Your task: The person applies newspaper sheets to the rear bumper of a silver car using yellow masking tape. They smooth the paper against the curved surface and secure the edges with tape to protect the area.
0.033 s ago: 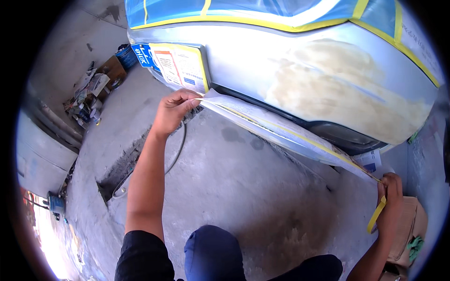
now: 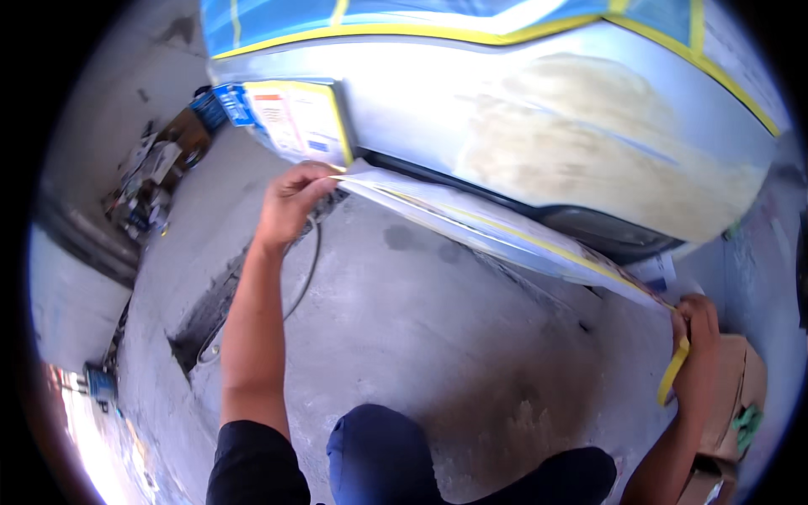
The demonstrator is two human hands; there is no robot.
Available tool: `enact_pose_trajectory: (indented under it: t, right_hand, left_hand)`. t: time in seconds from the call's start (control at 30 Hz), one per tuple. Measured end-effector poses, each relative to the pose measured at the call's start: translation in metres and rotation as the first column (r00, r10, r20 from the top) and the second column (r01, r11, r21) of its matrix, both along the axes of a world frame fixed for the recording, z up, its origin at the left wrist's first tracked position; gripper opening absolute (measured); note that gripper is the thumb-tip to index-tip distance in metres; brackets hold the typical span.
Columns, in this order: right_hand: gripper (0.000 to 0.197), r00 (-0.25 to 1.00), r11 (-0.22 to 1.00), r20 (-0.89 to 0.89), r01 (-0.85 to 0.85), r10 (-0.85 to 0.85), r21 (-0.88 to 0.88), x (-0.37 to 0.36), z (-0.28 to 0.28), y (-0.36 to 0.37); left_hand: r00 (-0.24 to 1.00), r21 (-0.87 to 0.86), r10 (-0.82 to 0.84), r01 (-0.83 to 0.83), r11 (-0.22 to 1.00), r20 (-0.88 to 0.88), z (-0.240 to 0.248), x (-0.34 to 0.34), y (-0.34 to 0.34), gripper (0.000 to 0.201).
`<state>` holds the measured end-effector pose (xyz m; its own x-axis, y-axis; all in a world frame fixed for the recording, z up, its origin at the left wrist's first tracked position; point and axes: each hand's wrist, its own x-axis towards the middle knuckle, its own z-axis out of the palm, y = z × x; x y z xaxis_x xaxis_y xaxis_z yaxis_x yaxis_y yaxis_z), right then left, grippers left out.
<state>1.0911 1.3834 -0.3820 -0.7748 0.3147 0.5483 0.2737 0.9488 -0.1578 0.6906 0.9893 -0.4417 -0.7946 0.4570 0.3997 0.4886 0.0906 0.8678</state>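
Note:
A long sheet of masking paper (image 2: 471, 220) with yellow tape along it stretches beneath the bumper (image 2: 404, 101) of a car. Its left end is pinched between the thumb and fingers of my left hand (image 2: 295, 198), close to the paper-covered licence plate area (image 2: 295, 122). At the lower right my right hand (image 2: 697, 337) grips the sheet's other end, by the bumper's corner. A roll of yellow masking tape (image 2: 672, 372) hangs against that hand, partly hidden by it. The sheet slants down to the right, just below the dark lower trim (image 2: 589, 229).
Blue film (image 2: 421, 15) edged with yellow tape covers the car above the bumper. A beige sanded patch (image 2: 564, 118) marks the bumper. Clutter and boxes (image 2: 156, 168) lie far left, near a floor trench (image 2: 198, 332) and a hose (image 2: 310, 278). A cardboard box (image 2: 734, 387) stands lower right.
The car and both hands appear slightly farther left in the picture, as the view has shifted. Both hands keep hold of the paper.

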Motion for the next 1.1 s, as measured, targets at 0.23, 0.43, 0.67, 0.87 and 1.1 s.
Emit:
enact_pose_trajectory:
  t: [0.23, 0.43, 0.67, 0.87, 1.1]
  right_hand:
    - [0.009, 0.994, 0.994, -0.058, -0.093, 0.089, -0.06, -0.014, 0.004, 0.019]
    - [0.012, 0.981, 0.992, -0.166, -0.11, 0.097, -0.067, -0.017, -0.001, 0.022]
    - [0.024, 0.982, 0.993, -0.184, -0.059, 0.04, -0.101, -0.021, -0.006, 0.009]
    - [0.048, 0.986, 0.994, -0.164, 0.014, -0.032, -0.108, -0.023, -0.012, 0.001]
    - [0.053, 0.983, 0.923, -0.128, -0.072, 0.129, 0.378, -0.06, -0.01, -0.067]
  left_hand:
    - [0.955, -0.156, 0.093, -0.141, 0.978, -0.282, 0.002, -0.007, -0.013, 0.009]
    - [0.892, -0.228, 0.159, -0.275, 0.934, -0.423, 0.008, -0.005, -0.007, 0.038]
    - [0.954, -0.011, 0.176, -0.184, 0.983, -0.242, 0.0, 0.012, 0.025, 0.066]
    - [1.0, 0.305, -0.001, -0.008, 0.952, 0.03, -0.019, -0.008, 0.019, 0.017]
    - [0.99, 0.437, -0.032, -0.032, 0.899, 0.138, -0.027, -0.004, 0.035, 0.018]
